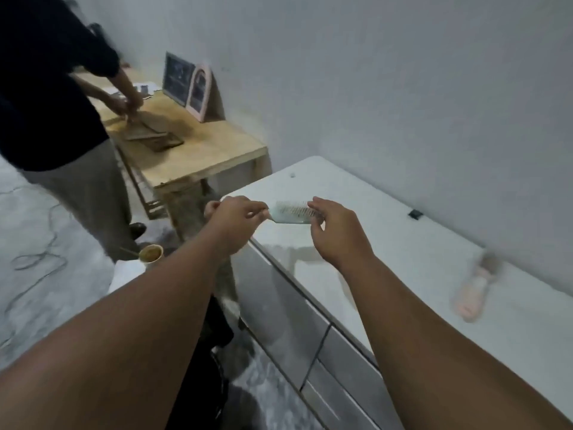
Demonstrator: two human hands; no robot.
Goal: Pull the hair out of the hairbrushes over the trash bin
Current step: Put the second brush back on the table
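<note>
No readable writing. Left hand (pixel 237 218) is gripping a pale mint hairbrush (pixel 291 213) at nine o'clock; right hand (pixel 333 231) is pinching its bristles.

Both forearms are bare from the lower frame edge to the wrists, with no sleeve, watch, bracelet or glove in view. The left hand (pixel 237 223) at about 10 o'clock from frame centre and the right hand (pixel 336 234) at about 2 o'clock carry no rings that can be made out. The fingers (pixel 316 203) are bare, with short nails; finer detail is blurred.
</note>
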